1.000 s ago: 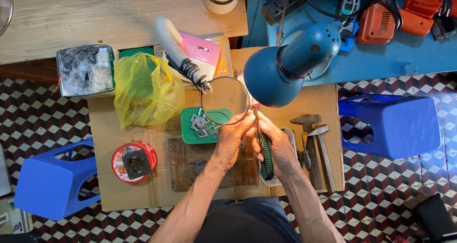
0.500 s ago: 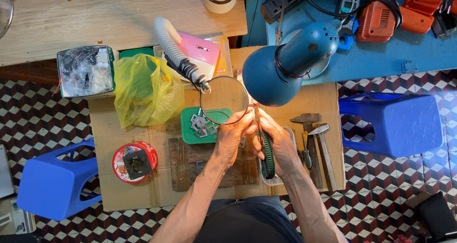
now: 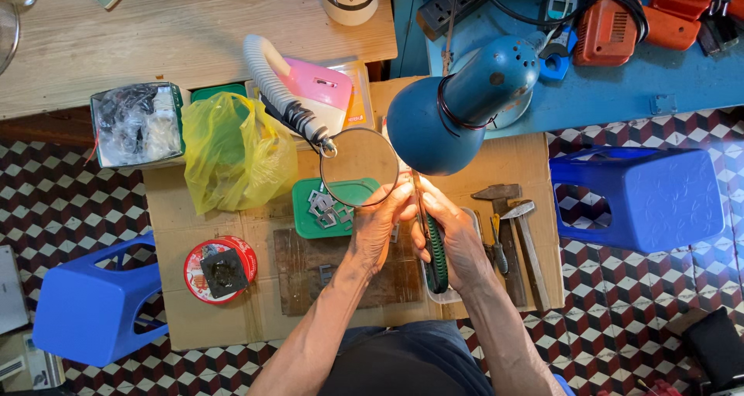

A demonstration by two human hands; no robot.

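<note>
A yellow plastic bag [image 3: 236, 149], crumpled and bulging, sits at ten o'clock from the middle of the cardboard-topped bench [image 3: 194, 318]. Just beside it at nine o'clock stands a square box [image 3: 138, 124] stuffed with clear wrapped packets. At eight o'clock lies a round red tin [image 3: 220, 269] with a white label ring. A pink and white flat package [image 3: 319, 94] lies at twelve o'clock, over an orange-edged clear box [image 3: 359, 101].

lamp shade [image 3: 442, 125] hides tool tip; small part in left hand [image 3: 380, 225] too tiny to tell.
</note>
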